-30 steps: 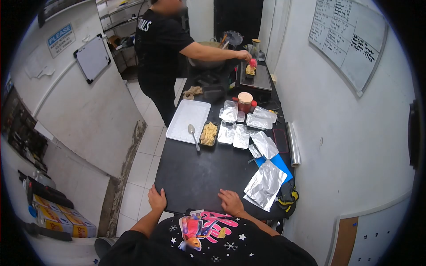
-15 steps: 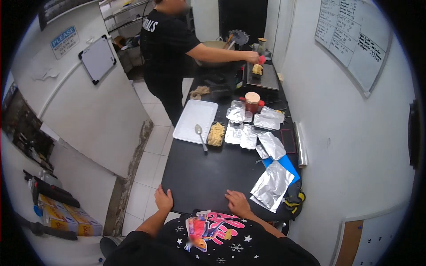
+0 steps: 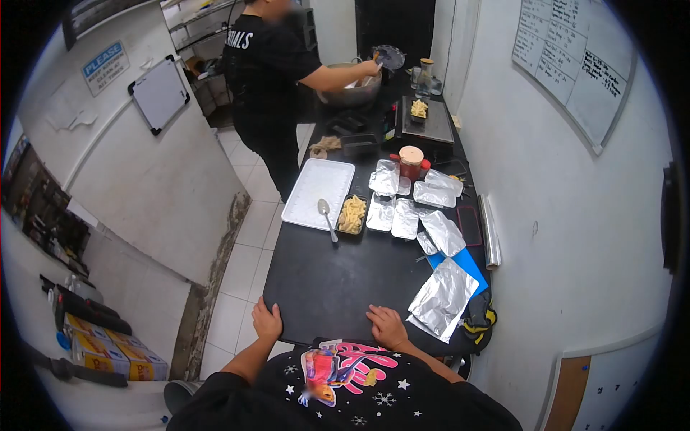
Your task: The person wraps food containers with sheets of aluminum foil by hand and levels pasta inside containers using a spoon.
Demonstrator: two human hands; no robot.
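Observation:
At the near left corner of the black table (image 3: 338,273), my left hand (image 3: 267,321) rests on the edge, thumb apart from the fingers and holding nothing. My right hand (image 3: 388,327) lies on the tabletop near the front edge, fingers loosely bent and nothing in them. Nearest to it, on the right, is a loose sheet of foil (image 3: 443,298). Farther up the table stands a black tray of pasta (image 3: 352,214), beside a spoon (image 3: 327,219) that leans on a white tray (image 3: 316,187).
Several foil-covered containers (image 3: 405,219) sit right of the pasta, near a jar of red sauce (image 3: 410,162). A co-worker (image 3: 266,72) reaches into a large metal bowl (image 3: 352,92). Another pasta tray (image 3: 419,109) stands on a scale (image 3: 435,129). A foil roll (image 3: 491,237) lies along the wall.
The co-worker's hand has moved left from above the far pasta tray to the large bowl. Both my hands stay on the table in the same places.

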